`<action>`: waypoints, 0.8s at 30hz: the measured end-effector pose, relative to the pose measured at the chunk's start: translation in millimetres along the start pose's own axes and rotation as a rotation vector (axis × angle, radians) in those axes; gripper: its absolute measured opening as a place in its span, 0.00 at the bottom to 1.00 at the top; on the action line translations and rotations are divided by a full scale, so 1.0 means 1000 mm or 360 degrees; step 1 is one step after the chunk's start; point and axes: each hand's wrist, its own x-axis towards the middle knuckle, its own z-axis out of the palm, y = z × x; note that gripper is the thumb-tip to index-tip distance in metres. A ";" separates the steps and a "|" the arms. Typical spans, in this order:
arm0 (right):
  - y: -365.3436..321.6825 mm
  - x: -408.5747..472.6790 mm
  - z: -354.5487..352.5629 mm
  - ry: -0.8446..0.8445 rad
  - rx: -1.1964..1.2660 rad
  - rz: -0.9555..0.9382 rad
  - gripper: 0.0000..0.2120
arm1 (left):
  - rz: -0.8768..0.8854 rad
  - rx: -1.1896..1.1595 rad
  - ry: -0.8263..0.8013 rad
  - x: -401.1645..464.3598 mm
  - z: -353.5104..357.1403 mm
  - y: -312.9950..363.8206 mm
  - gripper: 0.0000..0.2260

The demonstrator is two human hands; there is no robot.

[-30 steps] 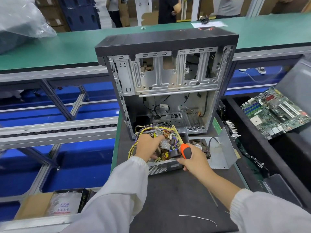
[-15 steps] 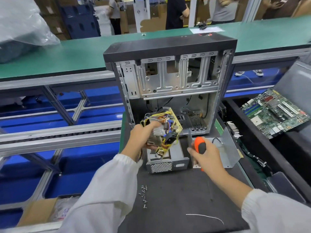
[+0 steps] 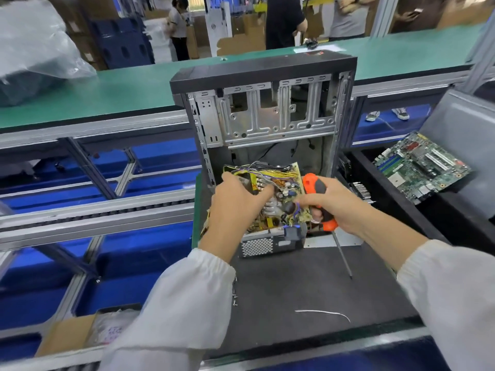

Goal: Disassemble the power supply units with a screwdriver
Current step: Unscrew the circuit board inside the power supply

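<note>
my left hand gripping the circuit board tilted above its metal casing, right hand wrapped round the screwdriver — fingertips pinching the board's edge, bare black mat in front

Head view — forward, down, close
</note>
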 end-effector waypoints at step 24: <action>0.140 -0.050 -0.124 -0.0057 -0.0237 0.0617 0.14 | -0.0322 0.0220 -0.0469 -0.104 0.171 0.038 0.25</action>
